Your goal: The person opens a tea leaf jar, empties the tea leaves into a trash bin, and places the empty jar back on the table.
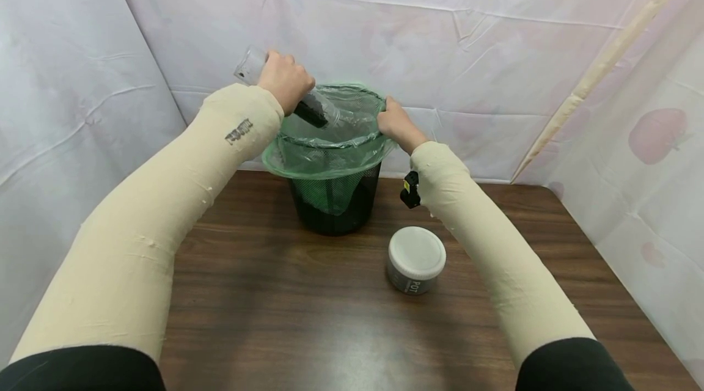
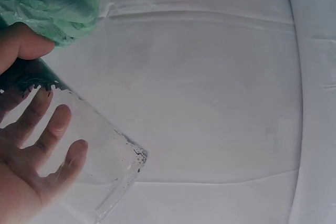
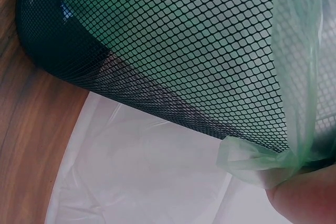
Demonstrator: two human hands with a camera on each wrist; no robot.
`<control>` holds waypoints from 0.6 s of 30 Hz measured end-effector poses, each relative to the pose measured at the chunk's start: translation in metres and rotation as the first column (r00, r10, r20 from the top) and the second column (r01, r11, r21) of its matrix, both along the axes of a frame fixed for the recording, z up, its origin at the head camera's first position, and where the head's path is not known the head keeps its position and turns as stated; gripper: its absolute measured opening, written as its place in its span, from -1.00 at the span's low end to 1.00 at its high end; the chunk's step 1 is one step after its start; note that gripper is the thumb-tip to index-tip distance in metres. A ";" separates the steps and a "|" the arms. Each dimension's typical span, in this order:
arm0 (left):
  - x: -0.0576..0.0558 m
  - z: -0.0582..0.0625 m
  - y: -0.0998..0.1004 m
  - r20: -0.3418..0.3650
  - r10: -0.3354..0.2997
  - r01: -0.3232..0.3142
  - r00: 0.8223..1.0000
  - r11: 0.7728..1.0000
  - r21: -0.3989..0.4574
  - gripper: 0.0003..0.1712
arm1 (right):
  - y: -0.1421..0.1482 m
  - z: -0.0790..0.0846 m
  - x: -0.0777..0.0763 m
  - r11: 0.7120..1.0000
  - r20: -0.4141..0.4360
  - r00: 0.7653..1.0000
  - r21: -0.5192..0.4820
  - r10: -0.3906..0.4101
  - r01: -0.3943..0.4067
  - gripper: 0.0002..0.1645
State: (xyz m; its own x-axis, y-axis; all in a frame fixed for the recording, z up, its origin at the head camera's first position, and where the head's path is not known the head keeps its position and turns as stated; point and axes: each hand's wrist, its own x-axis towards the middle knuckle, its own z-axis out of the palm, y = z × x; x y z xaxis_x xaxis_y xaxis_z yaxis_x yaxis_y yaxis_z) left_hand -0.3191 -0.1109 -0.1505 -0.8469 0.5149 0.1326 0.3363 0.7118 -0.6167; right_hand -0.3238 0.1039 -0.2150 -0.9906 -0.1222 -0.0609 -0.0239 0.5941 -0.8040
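Surface [image 1: 247, 305]: dark wood grain. Its rear edge meets a pale cloth wall [image 1: 385, 30]; the rear right corner is rounded, and the right edge runs alongside a second cloth panel. A black mesh bin [image 1: 334, 217] stands near the rear edge, with the cloth close behind it. The surface extends wide in front of the bin. On the right side, a lidded jar [image 1: 416, 259] stands apart from the bin, near the right forearm.

Arm pose: both arms reach forward in cream sleeves [image 1: 181, 177], left and right of the bin. The left hand [image 1: 286, 81] grips a clear container [image 1: 252, 66] with thumb and fingers around its body. The container is tilted: its upper end projects to the left of the hand, and its lower end lies over the bin opening. The right hand [image 1: 400, 125] grips a green liner [image 1: 330, 159] at the right side of the bin rim. The liner is folded outward over the rim.

View differences: the left wrist view shows the fingers spread along the clear wall, dark contents [image 2: 23, 74] beside the thumb, and dark specks at the container's far corner. The right wrist view shows the liner through the mesh and bunched at the fingertip. The jar appears in the head view only. Whether material is leaving the container cannot be determined.
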 end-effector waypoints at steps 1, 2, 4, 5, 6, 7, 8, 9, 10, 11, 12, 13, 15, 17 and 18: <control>0.000 0.000 0.000 -0.003 0.001 -0.001 1.000 1.000 -0.006 -0.66 | 0.000 0.000 0.000 1.000 -0.005 1.000 0.003 -0.001 0.001 -0.27; 0.001 0.000 0.000 -0.005 0.002 -0.002 1.000 1.000 -0.014 -0.67 | 0.000 0.000 0.000 1.000 -0.012 1.000 0.009 -0.002 0.002 -0.27; 0.001 -0.001 0.000 -0.007 0.005 -0.005 1.000 1.000 -0.027 -0.68 | -0.001 0.000 0.000 1.000 -0.016 1.000 0.017 -0.001 0.001 -0.27; 0.001 -0.001 0.000 -0.008 0.007 -0.007 1.000 0.999 -0.033 -0.68 | -0.001 -0.001 0.000 1.000 -0.017 1.000 0.019 0.001 -0.001 -0.27; 0.000 -0.001 -0.001 -0.008 0.008 -0.008 1.000 0.999 -0.037 -0.67 | -0.001 -0.001 -0.001 1.000 -0.015 1.000 0.018 0.002 -0.002 -0.28; 0.000 -0.001 -0.001 -0.007 0.009 -0.010 1.000 0.999 -0.039 -0.67 | -0.001 -0.001 -0.001 1.000 -0.011 1.000 0.017 0.004 -0.004 -0.28; -0.001 -0.001 -0.002 -0.003 0.009 -0.010 1.000 0.999 -0.039 -0.66 | -0.002 -0.001 -0.001 1.000 -0.007 1.000 0.016 0.006 -0.006 -0.28; -0.002 -0.001 -0.002 0.000 0.010 -0.010 1.000 0.999 -0.037 -0.65 | -0.002 -0.001 -0.001 1.000 -0.003 1.000 0.015 0.008 -0.008 -0.28; -0.002 -0.001 -0.002 0.004 0.010 -0.010 1.000 0.999 -0.036 -0.65 | -0.002 -0.002 -0.001 1.000 -0.004 1.000 0.013 0.009 -0.009 -0.28; -0.003 -0.001 -0.002 0.008 0.011 -0.010 1.000 0.999 -0.039 -0.66 | -0.002 -0.002 -0.001 1.000 -0.004 1.000 0.011 0.010 -0.010 -0.28; -0.003 -0.001 -0.002 0.012 0.010 -0.010 1.000 0.999 -0.039 -0.66 | -0.002 -0.002 -0.002 1.000 -0.006 1.000 0.012 0.010 -0.010 -0.28; -0.004 0.000 -0.002 0.014 0.011 -0.010 1.000 0.999 -0.041 -0.66 | -0.002 -0.002 -0.002 1.000 -0.010 1.000 0.014 0.011 -0.011 -0.28; -0.004 0.001 -0.002 0.014 0.011 -0.010 1.000 0.999 -0.050 -0.68 | -0.002 -0.002 -0.002 1.000 -0.017 1.000 0.021 0.011 -0.011 -0.29; -0.003 0.001 -0.001 0.010 0.013 -0.012 1.000 0.998 -0.062 -0.71 | -0.002 -0.002 -0.002 1.000 -0.018 1.000 0.023 0.009 -0.009 -0.29; -0.003 0.002 -0.001 0.007 0.013 -0.012 1.000 0.998 -0.065 -0.72 | -0.002 -0.002 -0.002 1.000 -0.020 1.000 0.026 0.008 -0.008 -0.29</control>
